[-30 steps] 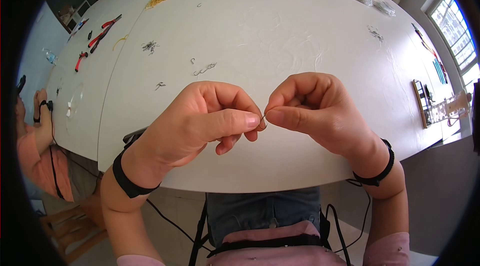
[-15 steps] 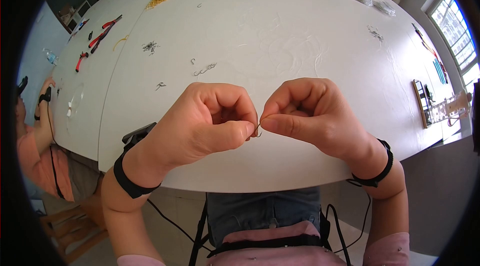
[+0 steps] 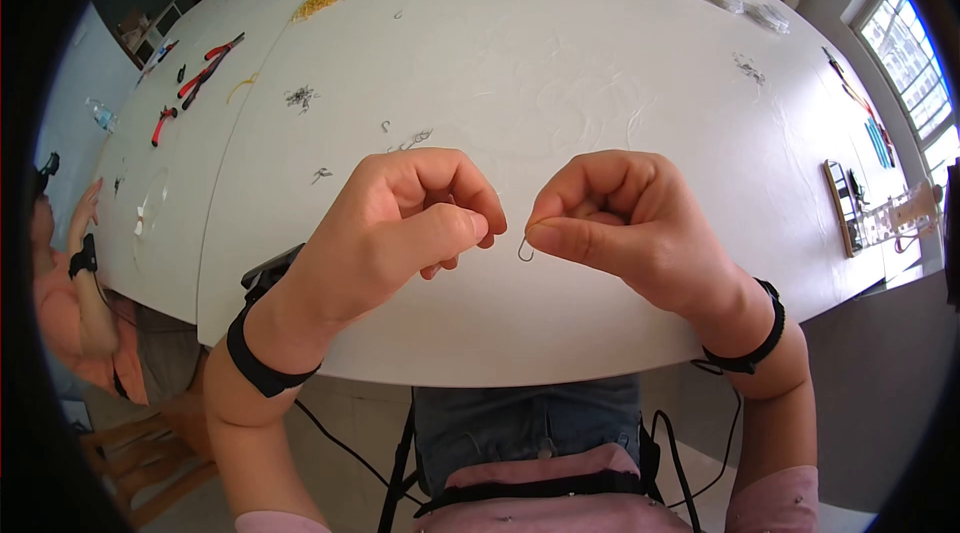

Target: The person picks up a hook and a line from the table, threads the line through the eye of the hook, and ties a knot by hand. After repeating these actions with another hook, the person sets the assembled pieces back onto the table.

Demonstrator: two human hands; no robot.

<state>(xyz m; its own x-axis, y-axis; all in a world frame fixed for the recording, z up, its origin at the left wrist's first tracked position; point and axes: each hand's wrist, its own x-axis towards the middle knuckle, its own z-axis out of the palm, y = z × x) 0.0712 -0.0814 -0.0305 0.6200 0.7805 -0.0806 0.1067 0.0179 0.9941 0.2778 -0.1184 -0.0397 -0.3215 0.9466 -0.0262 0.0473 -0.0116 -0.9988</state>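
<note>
We listed one small metal hook (image 3: 525, 258), gripped between thumb and forefinger of the right hand (image 3: 622, 218), at that hand's eight o'clock. Left hand (image 3: 405, 223): fingers closed, thumb against forefinger, contents, if any, we could not tell. From it we logged loose hooks (image 3: 418, 139) at twelve o'clock and red-handled pliers (image 3: 206, 74) at ten.

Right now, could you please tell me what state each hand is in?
Left hand: closed in a pinch; whether it holds anything cannot be told.
Right hand: closed, pinching a small fish hook.
</note>
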